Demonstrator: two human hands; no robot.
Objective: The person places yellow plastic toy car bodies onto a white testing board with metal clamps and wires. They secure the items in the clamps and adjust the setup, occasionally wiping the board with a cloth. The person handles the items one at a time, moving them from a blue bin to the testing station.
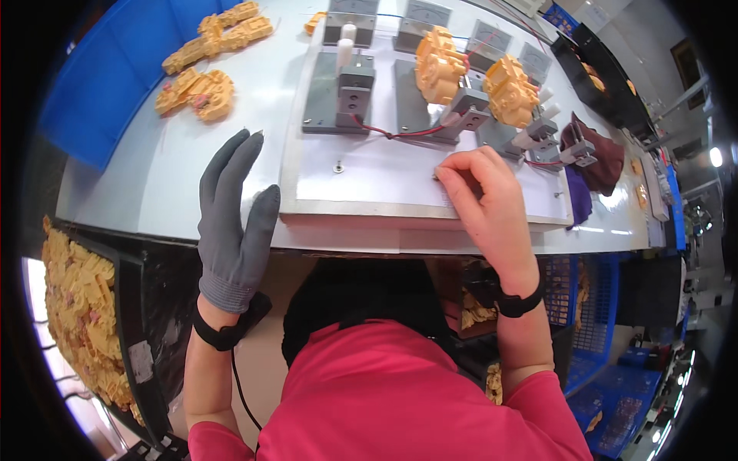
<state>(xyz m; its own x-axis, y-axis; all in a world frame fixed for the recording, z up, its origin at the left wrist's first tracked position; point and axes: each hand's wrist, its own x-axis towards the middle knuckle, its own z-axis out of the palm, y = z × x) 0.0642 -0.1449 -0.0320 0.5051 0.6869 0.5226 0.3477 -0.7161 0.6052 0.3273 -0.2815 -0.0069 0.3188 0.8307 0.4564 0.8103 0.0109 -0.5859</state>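
My left hand [238, 207], in a grey knitted glove, hovers by the left edge of a white-topped board [369, 192]. Its fingers are stretched and hold nothing. My bare right hand [484, 192] rests at the board's front part, thumb and forefinger pinched together over something too small to make out. Beyond it, two orange-yellow moulded plastic parts [440, 67] sit on grey clamp fixtures [465, 111]. A third grey fixture [355, 92] at the left bears no such part, just a white plunger. Red and black wires run between the fixtures. A small screw [338, 167] stands on the board.
Loose orange parts [196, 94] lie on the table beside a blue bin [111, 84]. Dial meters [423, 19] line the board's back. Brown cloth [603, 157] and purple cloth [578, 196] lie right. A crate of parts [81, 315] stands lower left; a black tray [603, 73] stands far right.
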